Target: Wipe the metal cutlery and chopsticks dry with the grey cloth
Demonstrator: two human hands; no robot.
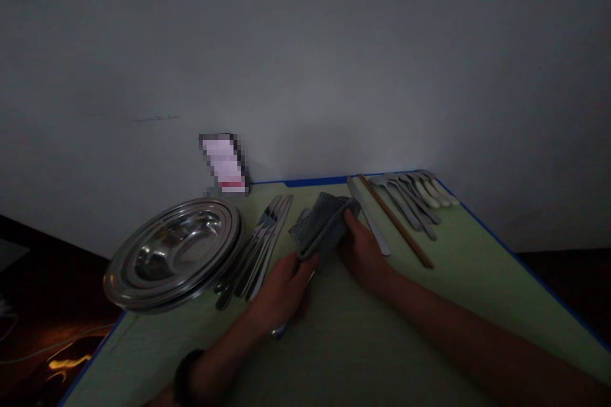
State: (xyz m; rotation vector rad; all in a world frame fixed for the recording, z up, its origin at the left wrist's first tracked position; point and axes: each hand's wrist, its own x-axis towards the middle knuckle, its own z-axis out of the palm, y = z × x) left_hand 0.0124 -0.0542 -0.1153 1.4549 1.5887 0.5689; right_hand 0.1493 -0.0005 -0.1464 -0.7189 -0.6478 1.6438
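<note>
A: What is biggest here?
B: One grey wall (305, 63), then one green table (377, 343) trimmed in blue, its back edge running along the wall.
A: Any room to move?
B: Green surface shows between the two forearms, and more between the right forearm and the right-hand edge.
A: Containers?
B: One stack of round metal dishes (188, 251), close to the left edge. The top one's shiny hollow faces up; the rims overlap too much to count.
A: And the hands?
B: Two. The left hand (286, 286) pinches the near end of one grey cloth (322, 229); the right hand (365, 251) has its fingers closed on the other end.
A: Where is the cloth?
B: Over the middle of the table, between the cutlery groups. I can't tell whether it touches the surface.
A: What's smaller?
B: One pixelated phone (224, 162) tilted at the back edge, two chopsticks (398, 222), and one knife (368, 215) just beside them. The forks and knives (267, 235) by the dishes overlap beyond counting, as do the spoons (401, 200) at right, near at least three pale handles (424, 193).
</note>
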